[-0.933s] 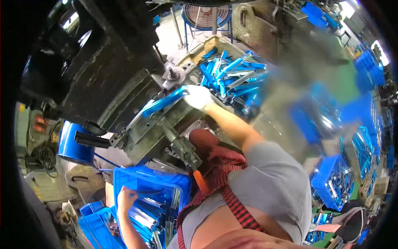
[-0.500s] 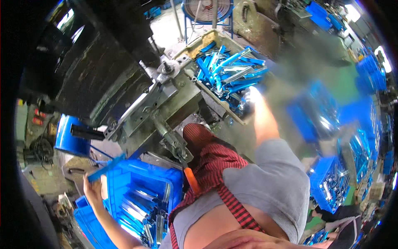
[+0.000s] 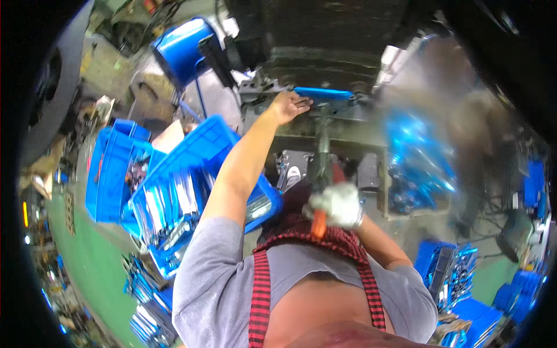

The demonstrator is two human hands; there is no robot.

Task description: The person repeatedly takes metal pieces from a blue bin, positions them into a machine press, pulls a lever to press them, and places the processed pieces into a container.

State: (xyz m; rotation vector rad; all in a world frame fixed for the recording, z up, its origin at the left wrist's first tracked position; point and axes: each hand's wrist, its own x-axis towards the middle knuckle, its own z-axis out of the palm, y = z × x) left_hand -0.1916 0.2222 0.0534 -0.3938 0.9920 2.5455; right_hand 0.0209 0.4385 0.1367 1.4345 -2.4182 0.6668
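My bare left hand (image 3: 292, 107) is at the machine bed, its fingers closed at the left end of a flat blue metal strip (image 3: 326, 93). The strip lies crosswise along the bed, under the machine's dark body (image 3: 325, 40). Close to my body, my right hand (image 3: 341, 205), in a whitish work glove and somewhat blurred, is closed around a metal lever (image 3: 322, 145) just above its orange grip (image 3: 319, 225). The grip sticks out below the glove. The fingertips of the glove are not clearly seen.
Left of me stands a blue bin (image 3: 203, 136) of shiny metal strips, with another blue bin (image 3: 104, 174) beside it. A crate (image 3: 383, 182) of blue strips, blurred, is at the right. A blue drum-shaped thing (image 3: 185, 49) stands at the upper left. More filled blue bins (image 3: 435, 261) are behind right.
The view has turned leftward. My left hand has brought the blue strip from beside the bin to the machine bed. My right hand has left the crate and come to the lever.
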